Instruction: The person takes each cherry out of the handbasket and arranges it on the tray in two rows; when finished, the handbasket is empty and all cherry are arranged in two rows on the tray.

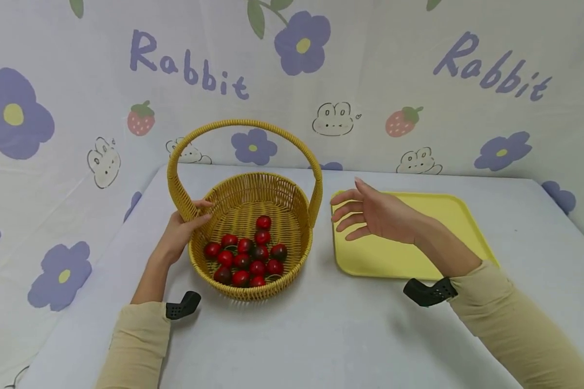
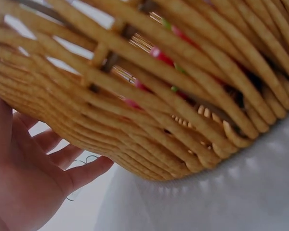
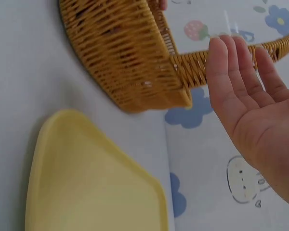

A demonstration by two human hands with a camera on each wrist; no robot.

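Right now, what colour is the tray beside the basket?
Pale yellow tray, plain, with no pattern; the head view shows it best.

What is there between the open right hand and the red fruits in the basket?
In the head view, the wicker basket's near wall and handle base stand between the right hand and the red fruits; nothing else.

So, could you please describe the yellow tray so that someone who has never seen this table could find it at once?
Start at the wicker basket with the tall hoop handle, standing on the white table and holding red fruits. Just right of it lies the tray, flat beneath the open right hand. It is smooth, pale yellow, rectangular with rounded corners, and bare, unlike the woven basket.
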